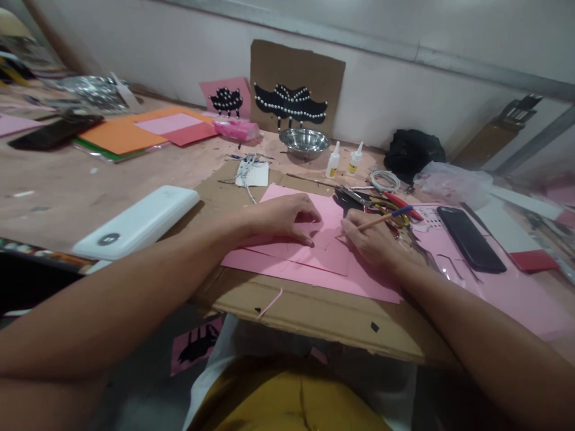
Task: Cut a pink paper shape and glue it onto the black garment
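Note:
My right hand (368, 236) grips a slim wooden pencil (381, 219) with a blue upper end. Its lower end points at the right part of a smaller pink paper piece (309, 260). That piece lies on a larger pink sheet (359, 287). My left hand (294, 218) rests on the smaller piece from the left, thumb and fingers apart, fingertips touching the paper. Under the sheets is a brown cardboard (314, 320). Beyond my right hand lie scissors with yellow handles (389, 209) and a black paper cutout (344, 203).
A white power bank (139, 221) lies left, a black phone (471, 239) right. Behind stand a steel bowl (304, 143), two small glue bottles (333, 163) and beaded black cutouts on a cardboard panel (296, 60). Coloured sheets (130, 134) lie back left.

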Action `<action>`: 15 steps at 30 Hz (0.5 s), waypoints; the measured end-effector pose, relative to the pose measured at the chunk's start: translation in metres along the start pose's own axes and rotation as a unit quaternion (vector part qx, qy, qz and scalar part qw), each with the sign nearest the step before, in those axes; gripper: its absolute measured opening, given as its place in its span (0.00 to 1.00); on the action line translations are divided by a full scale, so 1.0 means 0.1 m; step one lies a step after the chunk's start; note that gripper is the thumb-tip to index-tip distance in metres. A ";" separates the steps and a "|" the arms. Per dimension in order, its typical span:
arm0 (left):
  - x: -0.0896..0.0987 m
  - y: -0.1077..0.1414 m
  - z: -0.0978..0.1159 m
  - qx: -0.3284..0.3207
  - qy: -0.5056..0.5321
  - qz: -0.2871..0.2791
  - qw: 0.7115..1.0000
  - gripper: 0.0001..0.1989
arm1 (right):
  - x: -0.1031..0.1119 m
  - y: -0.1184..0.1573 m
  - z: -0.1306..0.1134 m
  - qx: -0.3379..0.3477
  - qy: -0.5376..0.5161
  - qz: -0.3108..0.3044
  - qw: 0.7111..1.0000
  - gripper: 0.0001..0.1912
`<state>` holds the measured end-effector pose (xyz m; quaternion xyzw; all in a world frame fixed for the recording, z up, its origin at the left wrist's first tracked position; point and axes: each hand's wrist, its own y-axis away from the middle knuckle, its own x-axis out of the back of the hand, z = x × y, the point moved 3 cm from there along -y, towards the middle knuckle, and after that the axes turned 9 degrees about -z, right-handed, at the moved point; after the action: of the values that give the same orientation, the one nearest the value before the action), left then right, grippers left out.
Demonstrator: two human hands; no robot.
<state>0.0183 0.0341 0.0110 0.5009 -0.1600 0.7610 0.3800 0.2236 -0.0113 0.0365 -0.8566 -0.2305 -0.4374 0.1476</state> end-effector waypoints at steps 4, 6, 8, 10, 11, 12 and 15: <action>0.00 0.00 0.00 0.001 -0.008 0.002 1.000 0.29 | 0.00 0.00 -0.02 -0.008 -0.009 -0.007 1.000 0.17; 0.00 0.00 0.01 0.002 -0.009 0.002 1.000 0.28 | -0.01 -0.01 -0.03 -0.006 0.000 -0.015 1.000 0.17; 0.01 0.01 0.02 0.004 -0.009 0.003 1.000 0.28 | -0.01 -0.01 -0.04 -0.004 0.010 -0.018 1.000 0.17; 0.01 0.01 0.03 0.007 -0.009 0.003 1.000 0.28 | -0.01 -0.02 -0.05 -0.007 0.009 -0.016 1.000 0.17; 0.01 0.01 0.03 0.007 -0.009 0.004 1.000 0.28 | -0.01 -0.02 -0.06 -0.006 0.009 -0.017 1.000 0.17; 0.01 0.01 0.03 0.007 -0.009 0.004 1.000 0.28 | -0.01 -0.02 -0.06 -0.004 0.010 -0.019 1.000 0.17; 0.01 0.01 0.04 0.006 -0.008 0.008 1.000 0.26 | -0.02 -0.03 -0.09 0.005 0.020 -0.023 1.000 0.17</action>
<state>0.0196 0.0316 0.0139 0.5082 -0.1626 0.7605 0.3700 0.2154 -0.0135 0.0399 -0.8413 -0.2493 -0.4565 0.1468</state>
